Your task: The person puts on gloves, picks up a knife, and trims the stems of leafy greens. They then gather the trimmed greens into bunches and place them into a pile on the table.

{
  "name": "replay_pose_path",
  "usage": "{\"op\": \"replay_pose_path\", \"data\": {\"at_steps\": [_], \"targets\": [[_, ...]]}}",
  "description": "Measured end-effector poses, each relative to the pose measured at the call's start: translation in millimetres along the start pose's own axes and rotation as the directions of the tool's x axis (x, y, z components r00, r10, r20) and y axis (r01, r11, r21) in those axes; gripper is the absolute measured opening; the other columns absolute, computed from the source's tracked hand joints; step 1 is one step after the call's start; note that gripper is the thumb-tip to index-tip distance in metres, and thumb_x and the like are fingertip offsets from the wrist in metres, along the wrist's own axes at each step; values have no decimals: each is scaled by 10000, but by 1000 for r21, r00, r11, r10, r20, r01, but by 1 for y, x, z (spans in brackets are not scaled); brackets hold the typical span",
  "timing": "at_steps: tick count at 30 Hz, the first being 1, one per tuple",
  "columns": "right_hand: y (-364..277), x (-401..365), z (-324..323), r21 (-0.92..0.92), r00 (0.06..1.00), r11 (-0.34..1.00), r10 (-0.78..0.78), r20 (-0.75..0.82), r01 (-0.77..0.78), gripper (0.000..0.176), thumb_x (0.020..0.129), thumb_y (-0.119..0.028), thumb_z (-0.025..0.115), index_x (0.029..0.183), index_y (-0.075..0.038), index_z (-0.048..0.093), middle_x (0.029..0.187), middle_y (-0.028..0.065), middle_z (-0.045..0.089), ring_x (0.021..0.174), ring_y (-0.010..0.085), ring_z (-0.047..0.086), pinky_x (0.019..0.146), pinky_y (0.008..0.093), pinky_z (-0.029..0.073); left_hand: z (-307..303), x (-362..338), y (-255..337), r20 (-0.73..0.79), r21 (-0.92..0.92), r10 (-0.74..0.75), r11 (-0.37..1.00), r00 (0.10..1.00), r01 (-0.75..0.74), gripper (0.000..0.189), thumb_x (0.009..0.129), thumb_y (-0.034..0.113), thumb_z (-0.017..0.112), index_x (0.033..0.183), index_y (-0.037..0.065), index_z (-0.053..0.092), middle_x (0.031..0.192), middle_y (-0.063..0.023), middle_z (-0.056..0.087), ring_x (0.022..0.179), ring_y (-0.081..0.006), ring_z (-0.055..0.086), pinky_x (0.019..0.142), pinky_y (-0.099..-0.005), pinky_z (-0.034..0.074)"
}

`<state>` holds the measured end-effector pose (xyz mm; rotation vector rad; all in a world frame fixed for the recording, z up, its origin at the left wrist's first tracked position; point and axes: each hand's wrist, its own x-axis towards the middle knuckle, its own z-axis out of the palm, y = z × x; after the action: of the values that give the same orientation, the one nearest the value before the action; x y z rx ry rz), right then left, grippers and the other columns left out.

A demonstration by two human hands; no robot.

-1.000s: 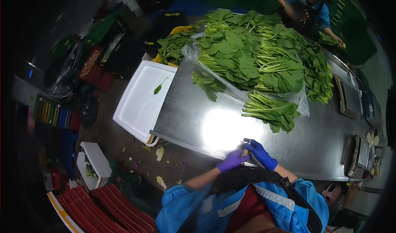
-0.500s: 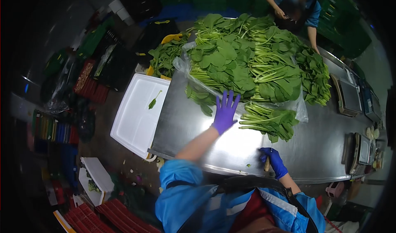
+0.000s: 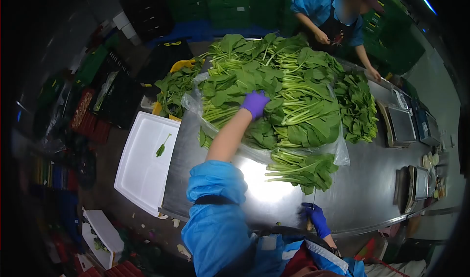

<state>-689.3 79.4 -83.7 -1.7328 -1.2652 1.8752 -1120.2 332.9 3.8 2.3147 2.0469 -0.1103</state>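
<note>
My left hand (image 3: 255, 104), in a purple glove, reaches into a large pile of leafy greens (image 3: 308, 108). Its fingers curl into the leaves, their tips partly hidden. My right hand (image 3: 318, 220), in a blue glove, is closed around the wooden handle of a knife (image 3: 309, 224) near the table's front edge. The thin blade points away from me, toward a smaller bunch of greens (image 3: 303, 170) lying in front of the pile. Clear plastic sheeting (image 3: 342, 152) shows under the pile's edges.
A steel table (image 3: 362, 179) bears the greens, with scales (image 3: 401, 122) at the right. A white tray (image 3: 142, 169) holding one loose leaf stands at the left. Across the table, a person in blue sleeves (image 3: 313, 10) rests one hand on the edge. Crates surround the work area.
My left hand has moved from the table in front of the pile up into the leaves, its spread fingers now curled. My right hand still grips the knife. The camera view has shifted.
</note>
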Motion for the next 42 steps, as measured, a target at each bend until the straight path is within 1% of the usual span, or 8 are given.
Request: {"op": "replay_pose_path", "data": {"at_steps": [2, 11, 18, 24, 27, 29, 32, 42], "targets": [[-2, 1, -4, 14, 1000, 1000, -10, 1, 10, 315, 855, -70, 459, 1135, -5, 589, 821, 131, 677, 657, 158, 623, 617, 265, 500, 13, -6, -12, -295, -132, 84, 983, 952, -127, 330, 769, 270, 589, 1084, 172, 600, 1026, -115, 635, 883, -317, 618, 761, -386, 494], [37, 4, -11, 135, 998, 990, 28, 53, -35, 273, 881, -93, 489, 1124, 4, 571, 800, 141, 667, 674, 181, 640, 605, 285, 513, -128, -117, -21, -731, -549, -300, 792, 613, -266, 437, 610, 6, 635, 1044, 17, 595, 801, -164, 656, 726, -283, 648, 660, -329, 503], [27, 23, -32, 39, 975, 996, -80, 208, 74, 271, 878, -55, 480, 1127, 16, 561, 864, 132, 646, 700, 188, 641, 642, 298, 530, -2, -271, 22, -138, -746, -890, -196, 436, -636, 422, 914, 170, 452, 1314, 47, 398, 1283, -101, 479, 1124, -241, 516, 928, -396, 455], [38, 29, -59, -62, 964, 993, -80, 255, 99, 295, 862, -126, 542, 1132, -6, 555, 764, 90, 645, 615, 129, 611, 520, 258, 485, 173, -441, 108, 228, -941, -941, -146, 252, 306, 742, 765, 104, 592, 1405, 17, 227, 1424, -163, 298, 1294, -293, 325, 1080, -401, 249], [32, 31, -74, -152, 961, 987, -3, 276, 46, 305, 845, -128, 572, 1123, -2, 559, 742, 80, 636, 587, 122, 597, 503, 252, 479, 124, -461, 178, -323, -695, -930, 358, 174, 624, 678, 729, 74, 551, 1362, -4, 319, 1397, -230, 320, 1285, -328, 341, 1064, -415, 273], [30, 36, -81, -208, 950, 977, 27, 312, 41, 316, 835, -131, 587, 1118, 5, 558, 724, 76, 629, 564, 122, 585, 492, 257, 473, 92, -447, 222, -535, -399, -664, 744, 523, 536, 612, 689, -42, 526, 1292, -2, 427, 1313, -227, 431, 1232, -358, 400, 1041, -435, 291], [40, 41, -79, -200, 951, 977, -14, 308, 79, 320, 823, -135, 600, 1102, 15, 562, 704, 65, 609, 558, 111, 573, 484, 252, 466, 110, -422, 247, -183, -461, -226, 879, 957, 119, 567, 713, 33, 554, 1273, 70, 473, 1301, -223, 437, 1229, -359, 393, 1038, -449, 291], [90, 3, -92, 120, 988, 990, -85, 131, 69, 298, 805, -127, 636, 1075, -8, 593, 749, 63, 618, 584, 114, 599, 492, 233, 486, 133, -313, 202, 5, -141, 19, 990, 1000, -18, 682, 716, 485, 648, 1308, 200, 464, 1462, -169, 236, 1343, -372, 202, 1053, -609, 103]]}}
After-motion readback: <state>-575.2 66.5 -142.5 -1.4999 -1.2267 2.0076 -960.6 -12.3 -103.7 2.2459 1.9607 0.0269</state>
